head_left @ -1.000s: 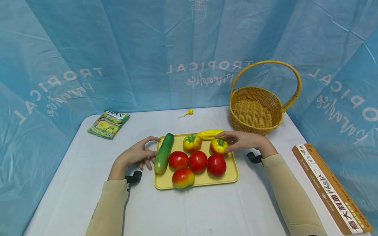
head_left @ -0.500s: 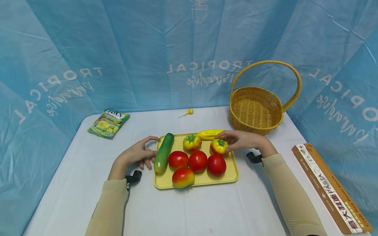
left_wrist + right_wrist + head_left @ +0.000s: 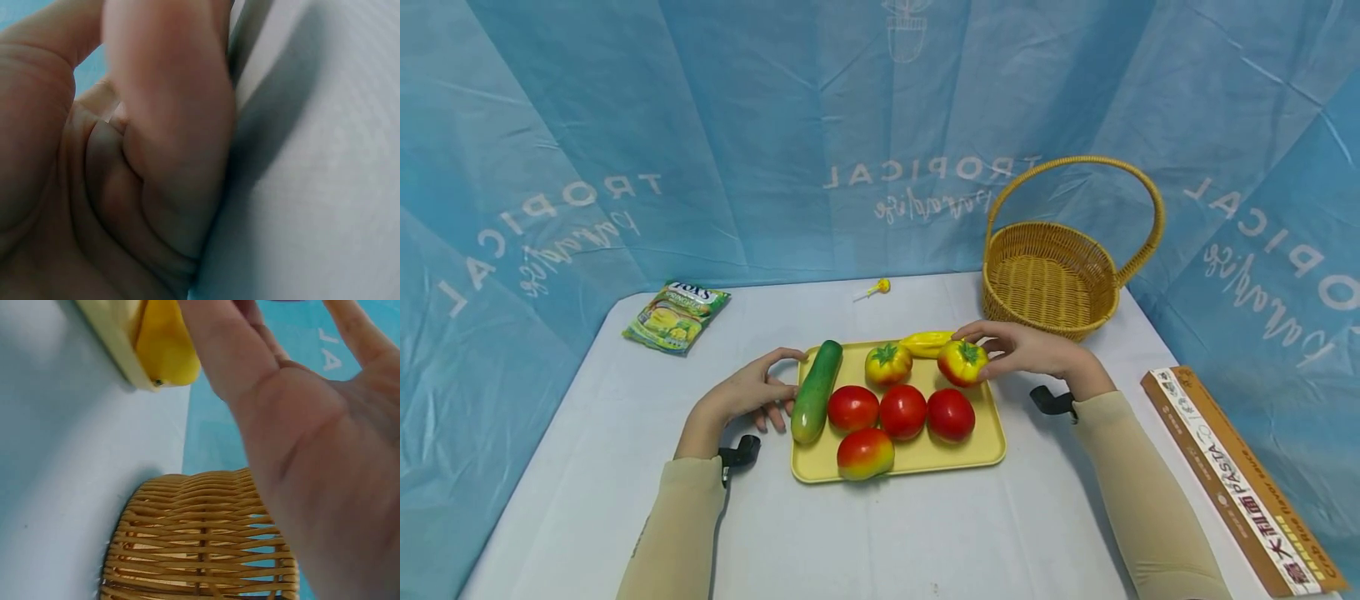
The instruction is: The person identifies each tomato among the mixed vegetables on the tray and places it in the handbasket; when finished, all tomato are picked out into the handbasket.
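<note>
My right hand (image 3: 1026,348) pinches a yellow-and-red ribbed fruit with a green leafy top (image 3: 962,363), raised slightly at the right of the yellow tray (image 3: 955,463). My left hand (image 3: 747,387) rests at the tray's left edge beside a green cucumber (image 3: 817,393). Its fingers lie relaxed; the left wrist view shows them bent with nothing visible between them. On the tray lie a second yellow-and-red leafy-topped fruit (image 3: 887,364), a mango-like fruit (image 3: 865,454), several red round fruits (image 3: 902,412) and a long yellow fruit (image 3: 923,343), partly hidden.
A wicker basket (image 3: 1000,302) with a tall handle stands at the back right. A long pasta box (image 3: 1240,479) lies along the right side. Towards the back are a candy bag (image 3: 676,317) and a yellow lollipop (image 3: 882,285). Blue curtains (image 3: 790,125) hang around the table.
My right hand has lifted the leafy-topped fruit a little and shifted it slightly right, away from the red fruit below it. My left hand has stayed in place.
</note>
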Action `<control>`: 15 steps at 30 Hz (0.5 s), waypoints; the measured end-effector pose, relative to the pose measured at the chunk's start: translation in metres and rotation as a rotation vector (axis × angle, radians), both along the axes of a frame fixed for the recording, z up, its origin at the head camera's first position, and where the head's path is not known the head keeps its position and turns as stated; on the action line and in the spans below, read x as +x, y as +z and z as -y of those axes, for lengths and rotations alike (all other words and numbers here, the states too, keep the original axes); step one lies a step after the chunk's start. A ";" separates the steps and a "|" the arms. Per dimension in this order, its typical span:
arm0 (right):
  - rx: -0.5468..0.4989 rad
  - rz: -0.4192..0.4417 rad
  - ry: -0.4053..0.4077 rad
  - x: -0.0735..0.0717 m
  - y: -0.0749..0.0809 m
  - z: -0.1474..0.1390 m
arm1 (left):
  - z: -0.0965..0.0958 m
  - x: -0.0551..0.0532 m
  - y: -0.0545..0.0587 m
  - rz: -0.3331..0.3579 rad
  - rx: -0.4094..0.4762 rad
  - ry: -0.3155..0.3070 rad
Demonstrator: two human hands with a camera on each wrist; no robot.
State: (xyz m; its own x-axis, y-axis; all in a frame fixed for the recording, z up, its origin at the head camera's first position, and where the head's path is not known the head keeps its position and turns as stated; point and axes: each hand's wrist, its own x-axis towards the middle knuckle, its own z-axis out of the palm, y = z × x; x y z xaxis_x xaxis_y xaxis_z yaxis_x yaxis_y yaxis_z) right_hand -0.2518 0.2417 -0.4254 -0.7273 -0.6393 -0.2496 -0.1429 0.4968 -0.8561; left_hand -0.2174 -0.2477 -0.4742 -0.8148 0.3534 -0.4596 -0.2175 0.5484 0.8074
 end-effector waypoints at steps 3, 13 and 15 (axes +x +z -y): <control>-0.063 -0.009 -0.022 0.001 0.004 0.000 | 0.000 0.000 -0.001 -0.002 -0.003 0.000; -0.191 -0.065 -0.119 0.004 0.024 -0.006 | 0.000 -0.001 0.000 0.004 0.009 -0.003; -0.203 -0.088 -0.139 0.003 0.028 -0.009 | 0.000 0.000 0.000 0.004 0.011 -0.004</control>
